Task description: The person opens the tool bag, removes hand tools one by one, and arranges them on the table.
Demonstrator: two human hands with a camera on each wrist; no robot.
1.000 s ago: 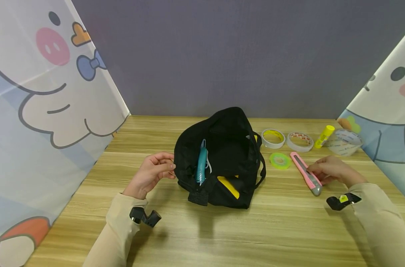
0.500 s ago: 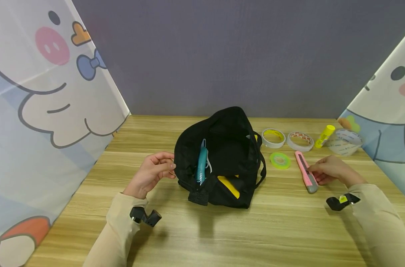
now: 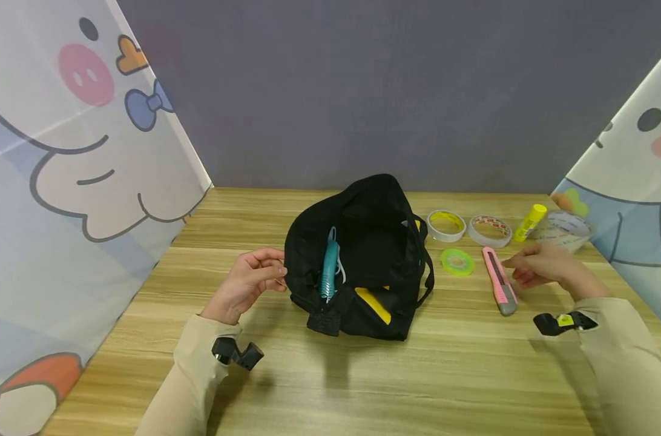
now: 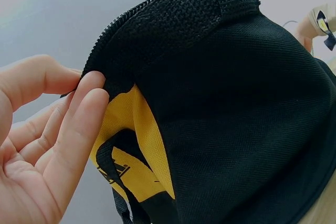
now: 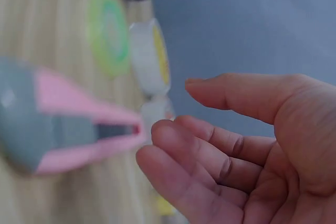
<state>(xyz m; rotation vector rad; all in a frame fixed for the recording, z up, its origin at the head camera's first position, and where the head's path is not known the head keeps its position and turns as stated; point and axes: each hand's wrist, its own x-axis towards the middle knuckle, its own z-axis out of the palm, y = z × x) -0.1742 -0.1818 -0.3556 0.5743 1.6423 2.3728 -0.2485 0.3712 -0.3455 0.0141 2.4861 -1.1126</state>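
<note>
A black zip bag (image 3: 374,242) with yellow panels stands gaping in the middle of the table. My left hand (image 3: 254,275) pinches the zipped edge of its mouth between thumb and fingers, as the left wrist view shows. Inside the bag lies a teal tool (image 3: 329,269) with a ribbed handle. On the right, a pink and grey utility knife (image 3: 499,281) lies flat on the wood. My right hand (image 3: 545,269) hovers just to the right of the knife; in the right wrist view its thumb and fingers stand apart and hold nothing.
Behind the knife stand two white tape rolls, one with a yellow core (image 3: 447,226) and one with a red-patterned core (image 3: 489,231). A green tape disc (image 3: 457,263), a yellow glue stick (image 3: 529,223) and a wide clear tape roll (image 3: 572,233) lie around them. A grey partition (image 3: 341,91) closes the back.
The utility knife has turned so it points more straight away from me. My right hand has let go of it and drawn off slightly to the right. My left hand stays on the bag.
</note>
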